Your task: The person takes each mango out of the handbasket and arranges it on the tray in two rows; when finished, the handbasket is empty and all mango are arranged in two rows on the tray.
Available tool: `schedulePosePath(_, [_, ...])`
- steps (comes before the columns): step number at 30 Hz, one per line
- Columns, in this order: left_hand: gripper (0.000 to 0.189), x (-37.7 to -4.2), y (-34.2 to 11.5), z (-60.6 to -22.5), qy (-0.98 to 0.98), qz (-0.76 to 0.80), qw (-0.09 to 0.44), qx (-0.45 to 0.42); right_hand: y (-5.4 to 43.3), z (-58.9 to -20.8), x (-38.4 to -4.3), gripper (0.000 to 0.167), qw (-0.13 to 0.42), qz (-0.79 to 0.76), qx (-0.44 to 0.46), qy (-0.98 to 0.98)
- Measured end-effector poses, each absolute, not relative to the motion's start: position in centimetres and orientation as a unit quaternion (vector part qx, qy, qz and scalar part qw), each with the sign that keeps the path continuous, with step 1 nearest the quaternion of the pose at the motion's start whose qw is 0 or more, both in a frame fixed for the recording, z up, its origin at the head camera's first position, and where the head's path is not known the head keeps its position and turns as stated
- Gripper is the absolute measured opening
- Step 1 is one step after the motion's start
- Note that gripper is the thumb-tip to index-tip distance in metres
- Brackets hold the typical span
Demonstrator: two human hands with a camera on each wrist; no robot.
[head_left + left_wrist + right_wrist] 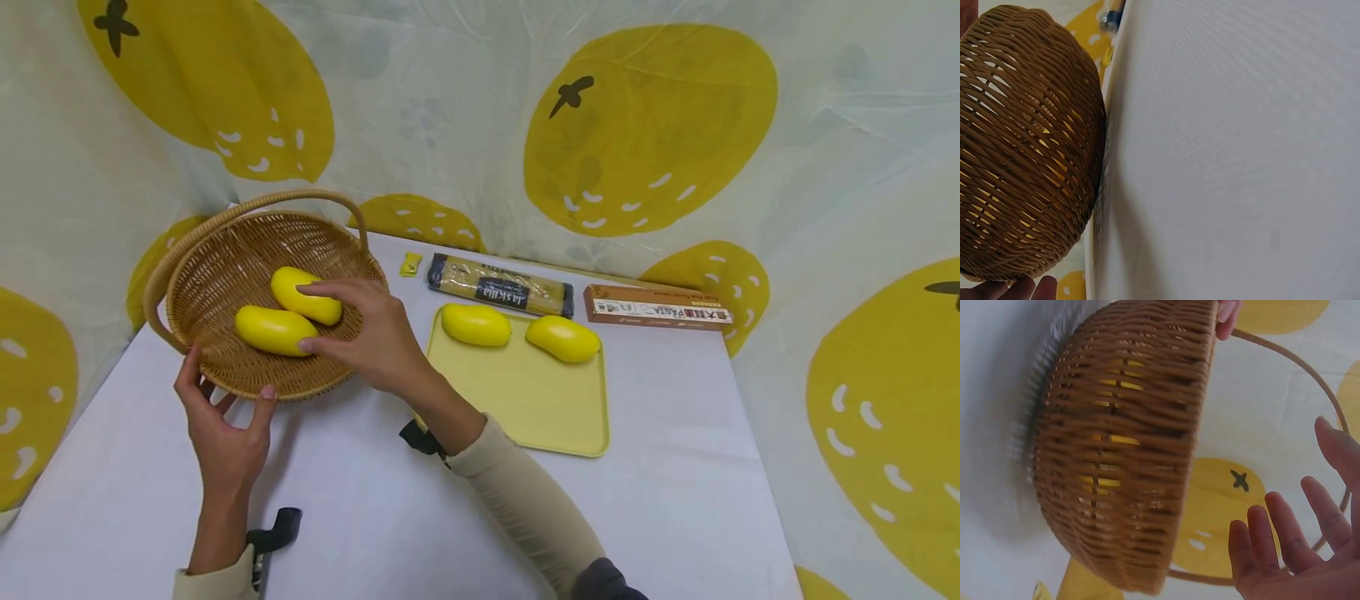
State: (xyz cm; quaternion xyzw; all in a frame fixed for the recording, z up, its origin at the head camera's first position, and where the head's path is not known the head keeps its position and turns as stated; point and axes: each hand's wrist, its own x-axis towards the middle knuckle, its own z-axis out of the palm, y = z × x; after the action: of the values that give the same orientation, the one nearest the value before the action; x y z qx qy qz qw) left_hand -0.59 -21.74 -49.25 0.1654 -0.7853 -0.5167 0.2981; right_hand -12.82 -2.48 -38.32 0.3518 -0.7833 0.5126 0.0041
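A wicker basket (212, 279) with an arched handle stands at the left of the table. Its near rim is held by my left hand (228, 442), thumb on the edge and fingers spread along the side; the left wrist view shows fingertips (1020, 289) against the weave. Inside lie two yellow mangoes, one in front (270, 331) and one behind (292, 286). My right hand (371, 333) hovers over the basket, thumb and index finger apart, overlapping both mangoes in the head view. In the right wrist view its fingers (1285, 531) are spread beyond the rim, holding nothing.
To the right, a pale yellow tray (517, 408) bears two more mangoes, at left (476, 325) and right (564, 339). Behind are a spaghetti packet (501, 285), a pasta box (656, 307) and a small yellow sachet (411, 264). A fruit-print curtain (465, 108) hangs behind the table.
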Motion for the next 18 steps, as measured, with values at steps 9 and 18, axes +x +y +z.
schedulePosePath(9, [0.098, -0.6, -21.8, -49.2, -0.789, -0.512, 0.295, 0.168, -4.8, -39.5, -13.3, 0.057, 0.000, 0.482, 0.355, -0.801])
schedulePosePath(18, [0.097, -0.6, -21.8, -49.3, -0.789, -0.512, 0.293, 0.171, -7.0, -40.3, -13.9, 0.059, -0.044, 0.442, 0.330, -0.833])
